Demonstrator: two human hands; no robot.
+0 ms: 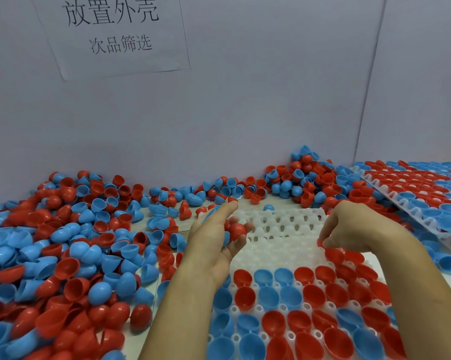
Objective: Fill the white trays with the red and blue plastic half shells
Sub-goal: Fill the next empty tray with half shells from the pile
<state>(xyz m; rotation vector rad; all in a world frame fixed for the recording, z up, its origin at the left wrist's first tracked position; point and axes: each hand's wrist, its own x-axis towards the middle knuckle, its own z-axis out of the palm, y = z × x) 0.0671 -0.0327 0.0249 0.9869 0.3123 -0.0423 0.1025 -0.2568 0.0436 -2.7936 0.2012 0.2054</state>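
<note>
Pale partition walls close off the far side of the desk [247, 201], and a paper sign [110, 35] with printed characters hangs on the wall well beyond both hands.

We judge the step in hand to be seating one red half shell [322, 242] in the working tray [284, 224]. Our right hand [359, 229] pinches this shell at its rim, fingertips pointing down, at the right end of the first unfilled row. To seat it well, we lower it open side up, centre it over the socket and press until it sits level with its neighbours. We release only once it no longer rocks.

Our left hand [219, 235] is cupped, palm turned inward, fingers curled round a held stock of shells [236, 231]. A red one shows at the front and a blue edge behind. We keep this hand just beside the right, so each transfer is short.

Containers:
- Working tray, under both hands: the rows nearest us are filled with red and blue shells, open side up. The rows beyond the hands are bare white sockets, apart from one blue shell at the far edge.
- Filled trays [426, 193], beyond and to the right of the right hand: stacked, tilted, sockets occupied.
- Loose shells [71, 255]: heaped on the desk left of the left hand and along the wall.
</note>
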